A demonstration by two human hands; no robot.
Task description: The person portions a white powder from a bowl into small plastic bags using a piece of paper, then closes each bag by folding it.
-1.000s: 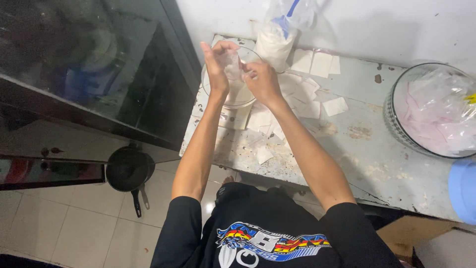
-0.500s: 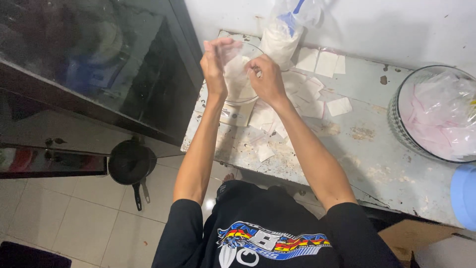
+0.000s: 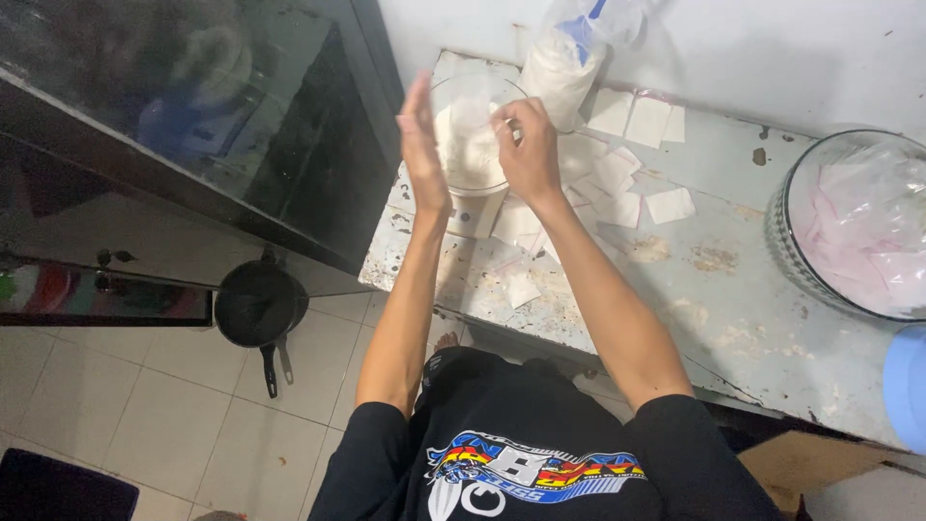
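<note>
A clear bowl (image 3: 470, 154) of white powder stands at the far left end of a worn white table (image 3: 733, 299). My left hand (image 3: 422, 145) is raised beside the bowl's left rim, flat, fingers straight and holding nothing. My right hand (image 3: 528, 145) hovers at the bowl's right rim, its fingers pinched on a small clear plastic bag (image 3: 479, 118) that hangs over the powder. The bag is thin and hard to make out against the bowl.
A large plastic sack of white powder (image 3: 564, 63) leans behind the bowl. Several small flat bags (image 3: 627, 178) lie scattered on the table. A glass bowl of filled bags (image 3: 854, 227) and a blue lid (image 3: 907, 386) sit right. A dark glass cabinet (image 3: 193, 116) stands left, with a black pan (image 3: 256, 304) on the floor.
Both hands held the small bag above the bowl before. The left hand has let go and now stands flat and open; the right hand still pinches the bag.
</note>
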